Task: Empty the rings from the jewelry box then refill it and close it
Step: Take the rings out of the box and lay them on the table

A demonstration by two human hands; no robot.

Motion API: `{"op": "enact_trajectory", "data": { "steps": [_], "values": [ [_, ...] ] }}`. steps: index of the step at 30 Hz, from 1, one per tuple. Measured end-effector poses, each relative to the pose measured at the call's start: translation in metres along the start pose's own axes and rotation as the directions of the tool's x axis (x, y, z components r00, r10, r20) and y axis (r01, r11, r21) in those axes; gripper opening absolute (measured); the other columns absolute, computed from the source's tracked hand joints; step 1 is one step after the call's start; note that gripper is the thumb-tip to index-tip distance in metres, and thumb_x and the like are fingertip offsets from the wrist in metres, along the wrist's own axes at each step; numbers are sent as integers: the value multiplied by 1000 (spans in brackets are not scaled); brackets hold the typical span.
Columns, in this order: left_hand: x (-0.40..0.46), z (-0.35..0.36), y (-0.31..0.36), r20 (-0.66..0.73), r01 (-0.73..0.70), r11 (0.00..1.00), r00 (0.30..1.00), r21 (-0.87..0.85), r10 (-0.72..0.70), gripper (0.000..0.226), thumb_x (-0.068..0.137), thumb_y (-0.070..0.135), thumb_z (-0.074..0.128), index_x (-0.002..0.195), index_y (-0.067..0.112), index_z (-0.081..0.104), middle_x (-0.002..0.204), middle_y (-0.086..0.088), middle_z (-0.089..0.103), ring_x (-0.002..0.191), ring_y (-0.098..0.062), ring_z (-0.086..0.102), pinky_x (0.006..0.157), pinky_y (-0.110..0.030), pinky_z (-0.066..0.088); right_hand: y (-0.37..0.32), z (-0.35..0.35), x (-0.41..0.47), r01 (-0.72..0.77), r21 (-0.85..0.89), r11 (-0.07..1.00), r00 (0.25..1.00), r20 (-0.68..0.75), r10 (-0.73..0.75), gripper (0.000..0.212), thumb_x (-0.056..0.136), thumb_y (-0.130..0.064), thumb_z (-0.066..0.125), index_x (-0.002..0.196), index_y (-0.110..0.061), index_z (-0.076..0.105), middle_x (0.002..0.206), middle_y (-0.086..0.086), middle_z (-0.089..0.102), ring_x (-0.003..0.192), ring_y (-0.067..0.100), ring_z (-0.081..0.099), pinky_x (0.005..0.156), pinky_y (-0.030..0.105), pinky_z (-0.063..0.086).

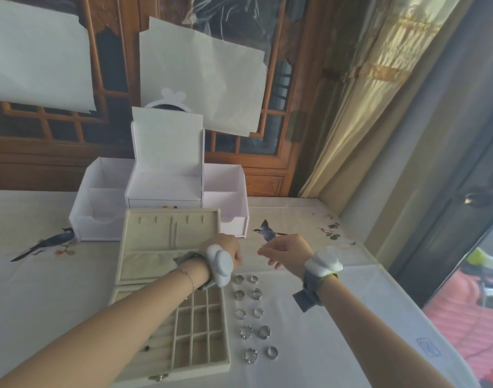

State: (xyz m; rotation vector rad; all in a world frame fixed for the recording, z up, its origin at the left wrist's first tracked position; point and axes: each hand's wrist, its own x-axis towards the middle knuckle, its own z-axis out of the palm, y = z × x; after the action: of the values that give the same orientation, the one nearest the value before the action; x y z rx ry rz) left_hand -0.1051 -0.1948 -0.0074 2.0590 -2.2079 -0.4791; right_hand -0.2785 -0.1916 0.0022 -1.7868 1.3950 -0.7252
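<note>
The cream jewelry box (183, 371) lies open at the near left, its lid (144, 236) laid back; the grid compartments look bare. Several silver rings (252, 315) lie in two columns on the cloth right of the box. My left hand (228, 252) hovers beyond the top of the columns with fingers curled, a small dark ring-like thing at its fingertips. My right hand (287, 252) is a short gap to its right, thumb and forefinger pinched together and pointing left; whether anything sits in the pinch is too small to tell.
A white organiser (167, 191) with side bins and a drawer stands behind the box. The table wears a white cloth (351, 345) printed with birds. Its right edge runs beside a curtain and a glass door. Both wrists carry white trackers.
</note>
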Motion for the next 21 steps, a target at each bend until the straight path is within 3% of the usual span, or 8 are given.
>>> {"op": "enact_trajectory", "data": {
  "steps": [3,7,9,12,16,19,21],
  "values": [
    [14,10,4,22,78,994,997,73,-80,40,91,18,51,56,25,33,87,3,49,81,-14,45,72,-23,37,8,1,7,2,-25,1000,1000,17,-2,16,85,-24,68,90,-10,74,61,-3,64,48,2,55,53,11,48],
    [22,16,6,58,96,989,993,114,-103,44,95,16,49,57,22,28,73,2,42,81,-13,45,71,-26,39,15,3,16,-1,-53,999,999,34,3,20,87,-21,67,96,-5,72,62,-3,63,41,-3,53,49,9,45],
    [27,22,8,105,95,987,989,132,-109,43,97,11,43,57,17,27,66,1,34,72,-12,44,65,-17,35,19,6,20,-6,-64,998,999,33,8,20,87,-24,66,98,-8,73,62,-3,63,45,1,54,50,10,46],
    [27,25,12,81,91,983,991,161,-105,39,93,7,44,57,16,34,60,3,35,53,-10,35,51,-17,30,25,10,25,-23,-93,995,999,42,27,21,88,-26,65,98,-10,73,64,-1,64,47,5,54,48,9,45],
    [22,24,13,56,66,958,995,279,-85,17,84,4,45,76,15,56,82,-3,57,76,-21,57,66,-25,41,30,13,31,-37,-135,990,996,70,47,22,89,-25,63,100,-8,72,62,-4,62,49,8,52,49,11,45],
    [22,22,14,79,47,952,994,302,-74,23,84,4,47,96,12,65,99,-7,66,90,-24,64,68,-27,42,34,16,35,-42,-180,983,995,85,58,23,89,-26,63,100,-9,73,61,-5,61,50,10,52,52,15,45],
    [22,21,14,96,47,959,992,280,-77,22,84,5,48,96,10,66,94,-8,65,89,-24,64,68,-27,42,35,17,36,-38,-206,978,994,91,57,22,89,-26,62,100,-9,72,61,-7,60,48,7,52,52,15,45]
  ]
}}
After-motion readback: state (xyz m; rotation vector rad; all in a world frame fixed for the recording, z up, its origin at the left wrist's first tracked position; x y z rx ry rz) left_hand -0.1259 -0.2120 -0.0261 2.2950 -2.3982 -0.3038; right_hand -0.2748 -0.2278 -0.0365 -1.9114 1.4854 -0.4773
